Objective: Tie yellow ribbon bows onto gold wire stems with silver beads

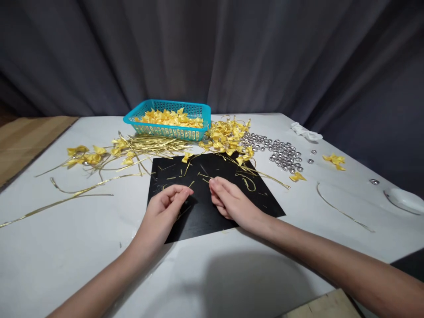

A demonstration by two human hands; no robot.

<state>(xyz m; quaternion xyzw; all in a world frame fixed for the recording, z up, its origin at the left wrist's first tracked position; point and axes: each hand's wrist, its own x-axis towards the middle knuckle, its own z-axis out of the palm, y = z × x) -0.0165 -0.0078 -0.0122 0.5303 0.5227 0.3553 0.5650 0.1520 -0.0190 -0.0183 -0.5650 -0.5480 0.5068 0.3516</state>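
Observation:
Both hands rest over a black mat point(265, 201) on the white table point(66, 247). My left hand point(164, 207) has its fingers curled in a pinch, with a thin gold wire piece at the fingertips. My right hand point(230, 201) is curled too, fingertips pressed together near short gold wire scraps point(247, 182) on the mat; what it holds is too small to make out. Beyond the mat lie a bundle of gold wires point(149, 145) and a heap of yellow ribbon bows point(227, 137).
A turquoise basket point(165, 130) of yellow bows stands at the back. Silver beads point(281, 152) are spread to the right, with a white dish point(406, 201) at the right edge. Loose bows point(82, 154) and long gold wires point(56, 203) lie left. Dark curtain behind.

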